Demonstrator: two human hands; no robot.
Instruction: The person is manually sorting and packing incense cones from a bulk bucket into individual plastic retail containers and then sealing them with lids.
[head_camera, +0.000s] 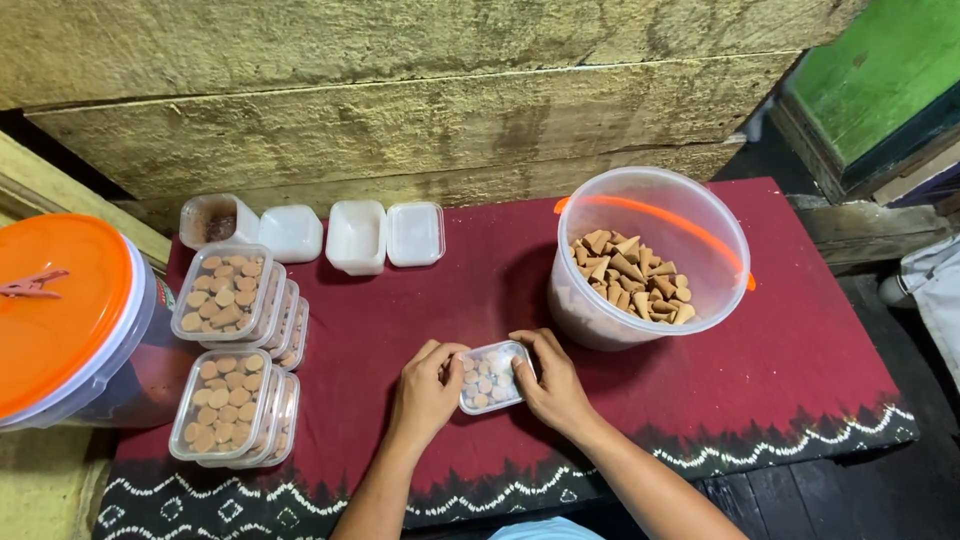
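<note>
At the centre of the surface, toward six o'clock: a small lidded box of cones, left hand touching its nine o'clock side, right hand its three o'clock side. At one o'clock from the box, well apart: a big tub with loose cones in it. At nine o'clock, two stacks of filled boxes, one behind the other, a lidded bucket farther out; at twelve o'clock, a row of empty boxes and lids along the far edge.
</note>
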